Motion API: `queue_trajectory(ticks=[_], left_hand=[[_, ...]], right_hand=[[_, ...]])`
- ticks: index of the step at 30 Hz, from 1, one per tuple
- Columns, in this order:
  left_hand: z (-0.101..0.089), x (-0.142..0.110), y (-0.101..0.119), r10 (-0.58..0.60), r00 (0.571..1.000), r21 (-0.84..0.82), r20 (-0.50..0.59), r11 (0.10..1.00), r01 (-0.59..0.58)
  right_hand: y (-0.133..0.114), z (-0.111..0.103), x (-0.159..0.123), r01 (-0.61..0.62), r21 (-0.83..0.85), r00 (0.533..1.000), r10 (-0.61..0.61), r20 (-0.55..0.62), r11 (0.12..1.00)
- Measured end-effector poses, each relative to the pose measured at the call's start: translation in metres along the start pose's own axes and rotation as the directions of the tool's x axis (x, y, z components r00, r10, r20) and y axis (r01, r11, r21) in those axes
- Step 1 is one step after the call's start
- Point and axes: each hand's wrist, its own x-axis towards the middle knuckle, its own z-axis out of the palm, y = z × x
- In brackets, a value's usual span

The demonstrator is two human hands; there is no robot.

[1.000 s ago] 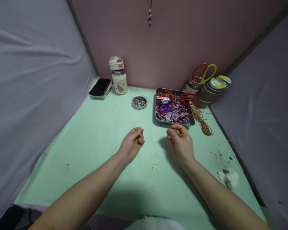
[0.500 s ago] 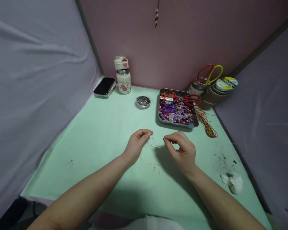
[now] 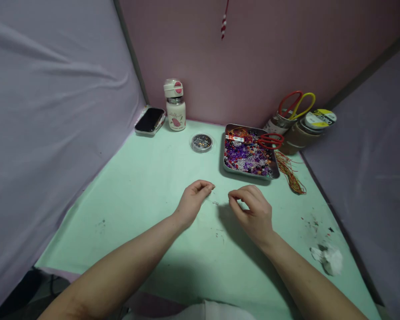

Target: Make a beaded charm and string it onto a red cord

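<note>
Here, a few small clear beads (image 3: 215, 203) lie between the left hand (image 3: 194, 200) and the right hand (image 3: 252, 211), both hands pinched narrow above the pale green tabletop (image 3: 146, 178); any thread is too fine to tell. Beyond sits a rectangular metal tray (image 3: 248, 176) of multicoloured beads.

Whatever the fingers of the left hand (image 3: 211, 187) and right hand (image 3: 230, 196) pinch is too fine to make out. The tiny clear beads (image 3: 215, 203) between them are blurred, and their thread is barely traceable. The scissor blades under the red and yellow handles (image 3: 303, 106) are hidden in the far-right jar (image 3: 276, 125). The top edge cuts off the hanging red cord (image 3: 227, 8).
</note>
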Motion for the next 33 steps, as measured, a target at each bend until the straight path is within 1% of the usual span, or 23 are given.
queue_trajectory(ticks=[16, 21, 27, 33], left_hand=[[-0.0003, -0.0007, 0.0027, 0.023, 1.000, 0.055, 0.020, 0.998, -0.024], [-0.0002, -0.0017, 0.0055, 0.070, 0.997, 0.135, 0.026, 0.988, -0.073], [0.0000, -0.0032, 0.0083, 0.141, 0.988, 0.221, 0.058, 0.964, -0.150], [0.0013, -0.0040, 0.0098, 0.104, 0.993, 0.267, 0.062, 0.957, -0.117]], right_hand=[[0.0010, 0.0004, 0.0003, -0.023, 0.013, 0.999, 0.022, 0.027, 1.000], [0.0015, 0.0007, 0.0003, -0.040, 0.025, 0.999, 0.039, 0.038, 0.999], [0.0011, 0.0001, 0.0011, -0.072, 0.056, 0.996, 0.069, 0.054, 0.996], [0.0014, -0.0001, 0.0016, -0.103, 0.083, 0.992, 0.096, 0.078, 0.991]])
